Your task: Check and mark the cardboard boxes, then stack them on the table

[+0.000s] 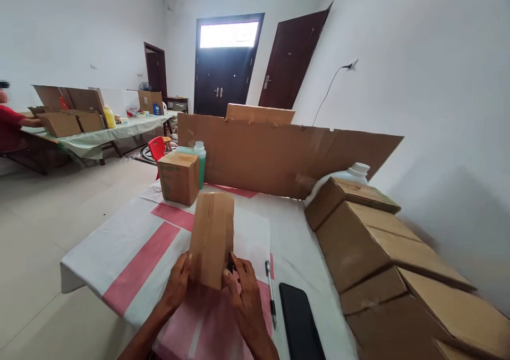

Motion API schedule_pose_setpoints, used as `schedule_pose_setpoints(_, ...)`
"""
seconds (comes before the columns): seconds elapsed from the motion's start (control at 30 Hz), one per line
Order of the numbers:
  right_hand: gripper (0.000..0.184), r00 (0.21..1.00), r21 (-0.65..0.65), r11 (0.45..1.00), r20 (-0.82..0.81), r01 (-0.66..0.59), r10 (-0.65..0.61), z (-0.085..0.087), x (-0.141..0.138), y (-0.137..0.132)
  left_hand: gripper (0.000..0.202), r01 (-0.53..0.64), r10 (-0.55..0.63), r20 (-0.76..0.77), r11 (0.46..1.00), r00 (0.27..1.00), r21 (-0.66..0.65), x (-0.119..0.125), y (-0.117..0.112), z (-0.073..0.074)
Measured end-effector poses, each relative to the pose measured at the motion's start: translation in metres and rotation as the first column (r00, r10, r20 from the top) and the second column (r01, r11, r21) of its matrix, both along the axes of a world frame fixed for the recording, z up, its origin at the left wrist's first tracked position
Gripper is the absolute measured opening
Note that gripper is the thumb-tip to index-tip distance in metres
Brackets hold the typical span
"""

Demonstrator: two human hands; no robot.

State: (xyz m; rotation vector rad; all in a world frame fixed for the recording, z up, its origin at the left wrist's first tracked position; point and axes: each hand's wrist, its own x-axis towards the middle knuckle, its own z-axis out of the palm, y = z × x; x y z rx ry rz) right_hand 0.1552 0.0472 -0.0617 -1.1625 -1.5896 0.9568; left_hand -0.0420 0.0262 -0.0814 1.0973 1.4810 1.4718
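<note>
A small brown cardboard box (pixel 212 237), taped along its top, is between my two hands at the middle of the table. My left hand (pixel 178 281) presses against its lower left side, fingers closed along the edge. On the lower right side, my right hand (pixel 246 291) grips the box with thumb and fingers bent. Something small and dark shows by the right fingertips; I cannot make out what it is. To the right of that hand lie a pen (pixel 270 295) and a black phone (pixel 302 321).
Several cardboard boxes (pixel 370 243) line the right side, with a white jug (pixel 356 173) behind. Another box (pixel 179 178) and a green bottle (pixel 200 160) stand at the back left. A cardboard panel (pixel 271 155) edges the table. A person (pixel 11 126) sits far left.
</note>
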Motion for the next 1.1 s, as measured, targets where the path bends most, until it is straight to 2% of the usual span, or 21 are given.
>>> schedule_pose_setpoints(0.1, 0.054, 0.999, 0.019, 0.999, 0.025, 0.028, -0.029, -0.01, 0.005, -0.024, 0.066, 0.049, -0.05, -0.038, 0.998, 0.998, -0.028, 0.002, -0.01, 0.005)
schedule_pose_setpoints(0.17, 0.059, 0.999, -0.007, 1.0, 0.03, 0.011, -0.011, -0.018, 0.007, -0.034, 0.071, 0.056, -0.058, -0.056, 0.997, 0.997, -0.046, 0.001, -0.02, 0.009)
schedule_pose_setpoints(0.23, 0.061, 1.0, -0.027, 1.0, 0.006, -0.013, 0.013, -0.019, 0.01, -0.039, 0.074, 0.039, -0.045, -0.079, 0.997, 0.996, -0.067, -0.002, -0.031, 0.015)
schedule_pose_setpoints(0.3, 0.059, 0.997, -0.031, 0.998, -0.056, -0.046, 0.044, -0.009, 0.014, -0.042, 0.073, 0.0, -0.006, -0.116, 0.999, 0.993, -0.053, -0.005, -0.04, 0.026)
schedule_pose_setpoints(0.43, 0.05, 0.978, 0.006, 0.994, -0.176, -0.11, 0.109, 0.032, 0.022, -0.04, 0.065, -0.021, 0.044, -0.183, 0.992, 0.982, 0.123, -0.005, -0.043, 0.057)
schedule_pose_setpoints(0.53, 0.048, 0.978, 0.081, 0.988, -0.155, -0.132, 0.144, 0.054, 0.025, -0.024, 0.058, 0.004, 0.054, -0.224, 0.968, 0.973, 0.25, -0.001, -0.029, 0.074)
schedule_pose_setpoints(0.6, 0.057, 0.981, 0.124, 0.981, -0.101, -0.152, 0.165, 0.057, 0.023, -0.005, 0.057, -0.003, 0.069, -0.223, 0.959, 0.972, 0.285, 0.0, -0.015, 0.079)
schedule_pose_setpoints(0.7, 0.078, 0.987, 0.132, 0.978, 0.0, -0.161, 0.163, 0.047, 0.015, 0.033, 0.058, -0.017, 0.069, -0.168, 0.955, 0.983, 0.295, 0.0, 0.01, 0.078)
schedule_pose_setpoints(0.87, 0.076, 0.99, 0.157, 0.978, 0.03, -0.14, 0.137, 0.03, -0.005, 0.085, 0.059, -0.077, 0.095, -0.058, 0.963, 0.994, 0.26, -0.007, 0.054, 0.064)
schedule_pose_setpoints(1.0, 0.066, 0.987, 0.188, 0.969, 0.042, -0.16, 0.155, 0.031, -0.019, 0.095, 0.074, -0.143, 0.137, 0.044, 0.969, 0.99, 0.203, -0.018, 0.088, 0.058)
schedule_pose_setpoints(1.1, 0.067, 0.995, 0.175, 0.98, 0.058, -0.094, 0.085, 0.038, -0.022, 0.083, 0.081, -0.126, 0.12, 0.043, 0.978, 0.992, 0.165, -0.022, 0.102, 0.059)
